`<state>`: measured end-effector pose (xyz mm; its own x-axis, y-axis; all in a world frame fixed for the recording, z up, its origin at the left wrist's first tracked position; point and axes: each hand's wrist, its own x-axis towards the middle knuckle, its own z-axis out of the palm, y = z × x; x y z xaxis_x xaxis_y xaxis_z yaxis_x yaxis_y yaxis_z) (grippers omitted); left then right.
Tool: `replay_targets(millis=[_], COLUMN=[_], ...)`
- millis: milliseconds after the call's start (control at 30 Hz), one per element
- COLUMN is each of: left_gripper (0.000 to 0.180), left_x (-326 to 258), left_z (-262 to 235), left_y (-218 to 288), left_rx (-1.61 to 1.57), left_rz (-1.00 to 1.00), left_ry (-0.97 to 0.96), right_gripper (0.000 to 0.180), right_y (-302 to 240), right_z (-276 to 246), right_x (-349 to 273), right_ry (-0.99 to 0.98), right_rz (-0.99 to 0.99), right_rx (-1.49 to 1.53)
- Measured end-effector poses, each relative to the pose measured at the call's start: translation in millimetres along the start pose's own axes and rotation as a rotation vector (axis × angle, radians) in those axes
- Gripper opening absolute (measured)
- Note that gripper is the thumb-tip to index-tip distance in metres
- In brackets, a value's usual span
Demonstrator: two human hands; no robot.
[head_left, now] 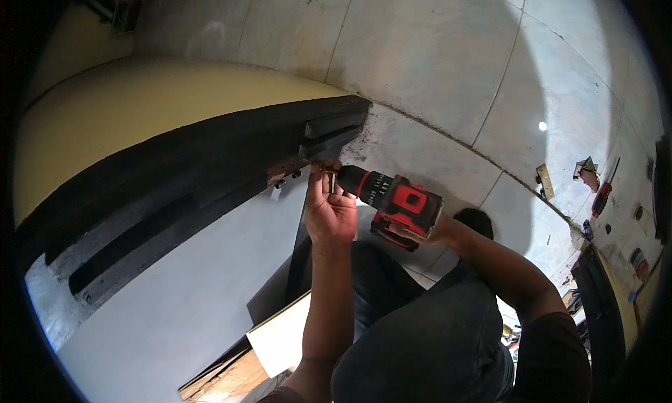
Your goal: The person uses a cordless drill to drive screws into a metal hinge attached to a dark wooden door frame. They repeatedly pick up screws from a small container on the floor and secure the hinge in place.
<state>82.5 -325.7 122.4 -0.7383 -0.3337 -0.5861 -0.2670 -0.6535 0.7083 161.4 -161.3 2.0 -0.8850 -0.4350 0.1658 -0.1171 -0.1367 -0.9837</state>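
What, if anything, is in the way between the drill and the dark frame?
The left hand: its fingers are gathered at the front end of the drill, beside the dark frame. I see nothing else between them.

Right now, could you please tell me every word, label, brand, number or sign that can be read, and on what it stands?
Black cylindrical collar of the red-and-black cordless drill: pale lettering, too small and blurred to transcribe reliably.
Slender screwdriver with a red-and-black handle: no legible markings.
Elsewhere: no words, numbers or signs that I can read.
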Motion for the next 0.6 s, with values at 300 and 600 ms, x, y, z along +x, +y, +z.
replay_targets(millis=[300, 600], left_gripper=[0.039, 0.043], left_x=[5.2, 6.7], left_z=[-9.1, -3.1], left_y=[-9.0, -9.9], left_rx=[0.095, 0.185], left_rz=[0.075, 0.166], left_ry=[0.033, 0.047], right_gripper=[0.036, 0.037], right_y=[16.5, 11.5], right_z=[7.8, 6.1], right_x=[-7.6, -1.3], right_ry=[0.016, 0.060], right_rz=[-0.016, 0.014], right_rx=[-0.143, -0.039])
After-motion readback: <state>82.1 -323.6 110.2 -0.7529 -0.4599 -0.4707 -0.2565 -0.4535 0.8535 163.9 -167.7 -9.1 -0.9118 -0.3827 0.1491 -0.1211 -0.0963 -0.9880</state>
